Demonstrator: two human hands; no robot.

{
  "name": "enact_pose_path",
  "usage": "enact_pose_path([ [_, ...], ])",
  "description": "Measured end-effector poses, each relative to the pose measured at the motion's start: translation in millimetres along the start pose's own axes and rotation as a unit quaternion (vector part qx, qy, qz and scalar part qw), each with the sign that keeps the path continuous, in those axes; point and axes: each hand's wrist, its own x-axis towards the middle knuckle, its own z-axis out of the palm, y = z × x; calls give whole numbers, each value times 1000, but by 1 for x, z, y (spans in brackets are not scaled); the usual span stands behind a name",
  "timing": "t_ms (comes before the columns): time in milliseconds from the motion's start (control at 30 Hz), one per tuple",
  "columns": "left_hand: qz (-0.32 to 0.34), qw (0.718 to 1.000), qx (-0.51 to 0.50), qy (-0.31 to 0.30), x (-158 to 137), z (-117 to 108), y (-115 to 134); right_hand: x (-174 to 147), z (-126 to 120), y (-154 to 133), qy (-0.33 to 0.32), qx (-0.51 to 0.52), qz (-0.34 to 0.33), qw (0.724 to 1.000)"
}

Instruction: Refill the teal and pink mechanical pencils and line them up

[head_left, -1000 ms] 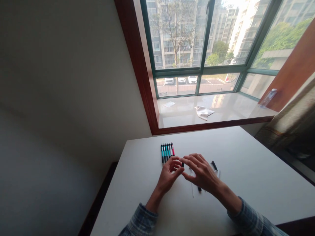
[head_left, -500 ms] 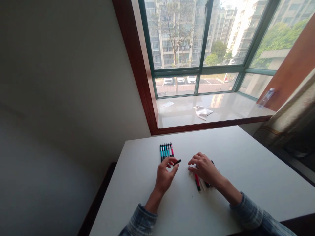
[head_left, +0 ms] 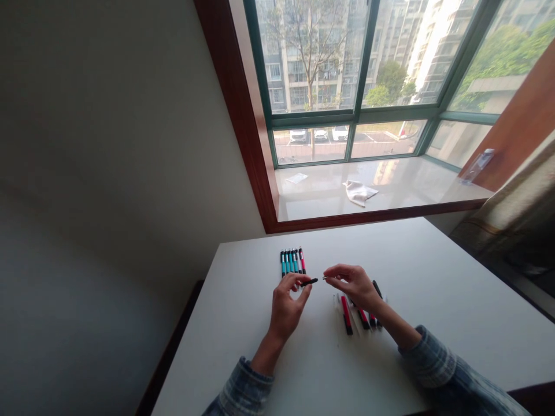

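Note:
Between thumb and fingers, my left hand [head_left: 288,303] pinches a small black pen part [head_left: 309,282], its tip pointing right. Facing it, my right hand [head_left: 353,284] pinches a tiny silvery piece [head_left: 325,278], too small to name surely. A narrow gap separates the two pieces. Beyond my left hand lies a row of several pens [head_left: 292,261], turquoise ones at the left and a pink one at the right end. Under and beside my right forearm are several loose red-and-black pen barrels [head_left: 346,315] and thin pale sticks [head_left: 355,320].
The white table [head_left: 243,277] stands against the window ledge. On the ledge are a white cloth [head_left: 359,193], a piece of paper [head_left: 297,178] and a clear bottle [head_left: 477,166]. A curtain [head_left: 503,211] hangs at the right.
My right hand has lifted from the loose parts and moved left towards my left hand, now pinching a tiny silvery piece. My left hand still holds the black part, now more level.

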Motion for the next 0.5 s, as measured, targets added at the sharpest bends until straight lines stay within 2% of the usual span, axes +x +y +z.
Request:
enact_pose_path([
  [167,20,1000,6,-17,2,4,-5,-1,5,11,-7,21,15,1000],
  [500,18,999,15,-27,3,4,-4,0,7,9,-14,22,7,1000],
])
